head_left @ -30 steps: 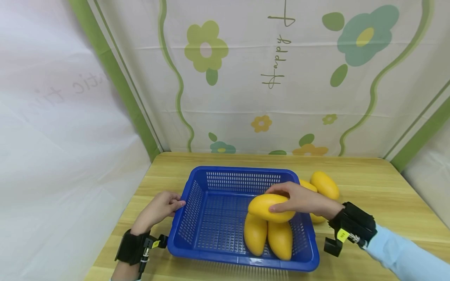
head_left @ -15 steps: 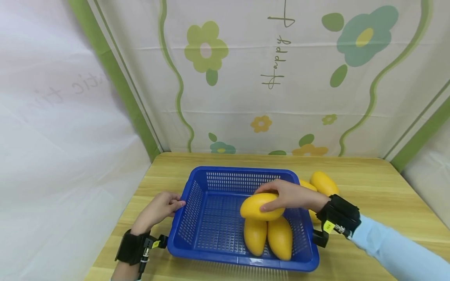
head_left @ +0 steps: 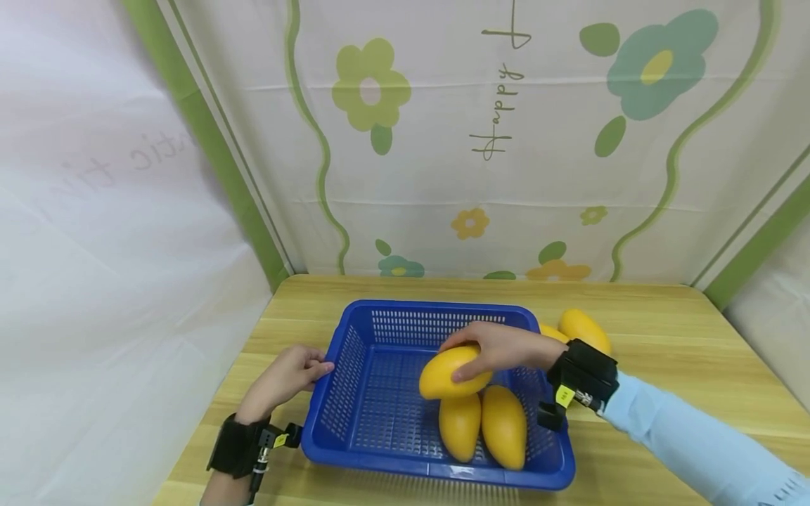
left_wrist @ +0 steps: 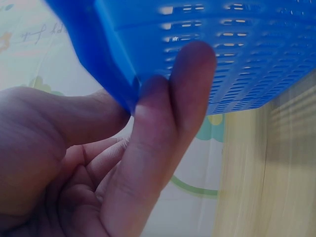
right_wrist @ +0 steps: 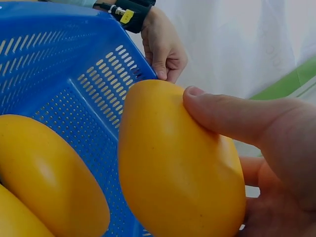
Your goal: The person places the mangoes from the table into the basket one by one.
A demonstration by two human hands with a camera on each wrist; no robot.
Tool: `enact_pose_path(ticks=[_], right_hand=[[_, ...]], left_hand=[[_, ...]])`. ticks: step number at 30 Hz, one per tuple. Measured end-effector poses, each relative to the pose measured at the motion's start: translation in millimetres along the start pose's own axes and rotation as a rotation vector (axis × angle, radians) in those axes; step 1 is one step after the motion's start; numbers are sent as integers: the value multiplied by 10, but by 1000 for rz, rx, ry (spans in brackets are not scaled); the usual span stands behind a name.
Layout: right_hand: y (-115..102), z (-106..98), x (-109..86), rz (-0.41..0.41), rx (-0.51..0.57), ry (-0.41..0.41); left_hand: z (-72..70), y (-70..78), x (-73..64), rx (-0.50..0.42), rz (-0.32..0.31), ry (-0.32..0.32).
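A blue plastic basket (head_left: pixel 373 465) with slotted walls stands on the table. On its left rim, my left hand (head_left: pixel 292 372) pinches the edge between thumb and fingers; the left wrist view shows the thumb (left_wrist: pixel 94 116) on one side and fingertips against the slotted wall. My right hand (head_left: pixel 493 349) holds a yellow mango (head_left: pixel 446 376) over the inside of the basket, thumb on the near side. Two more mangoes lie inside at the right, one (head_left: pixel 460 425) partly under the held mango in the head view, the other (head_left: pixel 504 429) beside it.
Outside the basket's right wall, a mango (head_left: pixel 585 332) lies on the wooden table (head_left: pixel 671 351), with another (head_left: pixel 552 332) partly hidden behind my right forearm. A white floral curtain (head_left: pixel 430 169) hangs behind the table and a white cloth wall at left.
My right hand has moved left with the mango, from above the two lying mangoes toward the basket's middle. The left hand and the basket have stayed put.
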State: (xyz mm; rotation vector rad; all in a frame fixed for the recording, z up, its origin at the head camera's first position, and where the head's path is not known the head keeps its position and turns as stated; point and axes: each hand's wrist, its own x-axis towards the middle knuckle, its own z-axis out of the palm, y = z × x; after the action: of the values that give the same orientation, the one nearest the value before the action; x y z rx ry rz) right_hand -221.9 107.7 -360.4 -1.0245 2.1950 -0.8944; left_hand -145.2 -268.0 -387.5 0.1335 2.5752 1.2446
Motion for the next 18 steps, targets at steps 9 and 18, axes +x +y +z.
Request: enact_pose_path(ticks=[9, 18], right_hand=[[-36, 8, 221, -26, -32, -66], [-71, 64, 450, -24, -46, -145]], left_hand=[[-5, -22, 8, 7, -3, 7], [-5, -19, 12, 4, -7, 11]])
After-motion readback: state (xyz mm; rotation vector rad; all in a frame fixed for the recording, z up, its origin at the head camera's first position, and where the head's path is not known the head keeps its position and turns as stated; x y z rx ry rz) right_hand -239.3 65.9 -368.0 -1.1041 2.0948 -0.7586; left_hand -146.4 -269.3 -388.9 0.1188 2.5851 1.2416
